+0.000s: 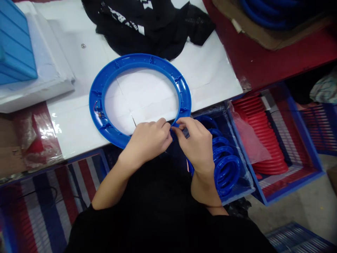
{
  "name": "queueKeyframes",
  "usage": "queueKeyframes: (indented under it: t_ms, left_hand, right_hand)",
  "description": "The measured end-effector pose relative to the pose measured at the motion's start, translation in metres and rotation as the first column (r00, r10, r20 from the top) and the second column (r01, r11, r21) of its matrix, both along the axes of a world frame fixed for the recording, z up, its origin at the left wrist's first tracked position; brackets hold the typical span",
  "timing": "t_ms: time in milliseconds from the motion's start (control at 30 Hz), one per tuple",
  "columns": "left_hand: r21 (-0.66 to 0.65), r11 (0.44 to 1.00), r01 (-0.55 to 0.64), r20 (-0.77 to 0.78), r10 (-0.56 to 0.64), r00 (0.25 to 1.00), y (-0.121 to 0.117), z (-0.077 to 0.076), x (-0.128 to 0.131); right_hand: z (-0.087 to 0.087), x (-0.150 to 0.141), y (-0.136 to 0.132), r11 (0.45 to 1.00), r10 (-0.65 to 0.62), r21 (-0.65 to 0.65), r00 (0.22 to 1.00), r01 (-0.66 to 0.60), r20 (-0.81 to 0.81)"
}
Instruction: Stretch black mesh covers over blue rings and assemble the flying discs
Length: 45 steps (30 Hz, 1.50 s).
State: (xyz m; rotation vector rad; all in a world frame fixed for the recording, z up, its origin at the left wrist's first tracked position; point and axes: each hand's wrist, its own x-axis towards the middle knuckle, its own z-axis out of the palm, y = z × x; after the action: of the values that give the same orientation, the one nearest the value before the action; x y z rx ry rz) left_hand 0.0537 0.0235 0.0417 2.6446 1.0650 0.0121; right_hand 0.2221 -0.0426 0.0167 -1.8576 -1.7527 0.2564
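Observation:
A blue plastic ring lies open side up, its near edge overhanging the front of the table. Ribs and small posts show inside its channel, with a small part and thin wires at its left side. My left hand is closed over the ring's near edge, fingers curled. Close beside it, my right hand pinches with thumb and forefinger at the ring's near right edge. What sits between those fingertips is mostly hidden.
Black cloth with white print lies behind the ring. At left, a blue bin stands on white foam. Below the table edge at right are crates with blue rings and red rings. A striped-lined crate is at lower left.

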Motion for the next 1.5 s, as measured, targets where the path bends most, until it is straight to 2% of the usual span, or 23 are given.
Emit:
queueKeyframes:
  t_ms: [100,200,267,467,600,833,933,1067,1200,1367,1500]
  left_hand:
    - [-0.007,0.999,-0.05,-0.019,0.05,0.999,-0.004,-0.002,0.006]
    - [-0.064,0.993,-0.094,0.029,0.096,0.995,-0.003,-0.006,0.0]
    - [-0.112,0.99,-0.089,0.076,0.098,0.992,-0.001,-0.008,-0.005]
    - [-0.134,0.989,-0.065,0.142,0.084,0.986,0.002,-0.01,-0.009]
    - [-0.111,0.992,-0.06,0.154,0.077,0.985,0.002,-0.012,-0.009]
    - [-0.101,0.994,-0.032,0.164,0.048,0.985,0.003,-0.013,-0.011]
    - [-0.093,0.995,-0.029,0.157,0.044,0.987,0.003,-0.012,-0.011]
    - [-0.082,0.996,-0.029,0.148,0.041,0.988,0.003,-0.014,-0.01]
    - [-0.089,0.996,-0.021,0.15,0.035,0.988,0.005,-0.015,-0.012]
    - [-0.135,0.991,0.005,0.095,0.008,0.995,0.003,-0.003,-0.019]
    - [-0.079,0.995,-0.067,-0.006,0.066,0.998,-0.006,0.007,-0.008]
  right_hand:
    - [0.002,0.002,0.0,0.998,-0.041,-0.041,0.999,0.04,-0.027]
    - [0.006,0.013,0.002,0.992,0.093,-0.07,0.981,-0.107,-0.173]
    - [0.01,0.021,0.005,0.977,0.193,-0.041,0.953,-0.208,-0.236]
    - [0.015,0.028,0.02,0.955,0.295,0.099,0.938,-0.281,-0.183]
    - [0.011,0.031,0.028,0.942,0.335,0.099,0.916,-0.321,-0.219]
    - [0.009,0.038,0.032,0.958,0.285,0.035,0.94,-0.284,-0.187]
    - [0.006,0.034,0.027,0.96,0.279,0.071,0.952,-0.272,-0.128]
    - [-0.007,0.025,0.015,0.971,0.217,0.113,0.975,-0.209,-0.057]
    - [-0.016,0.018,0.006,0.98,0.138,0.152,0.987,-0.125,-0.076]
    - [-0.004,0.015,0.007,0.998,0.052,-0.021,0.996,-0.054,-0.069]
    - [0.008,0.006,0.008,0.997,0.025,-0.078,0.999,-0.028,-0.04]
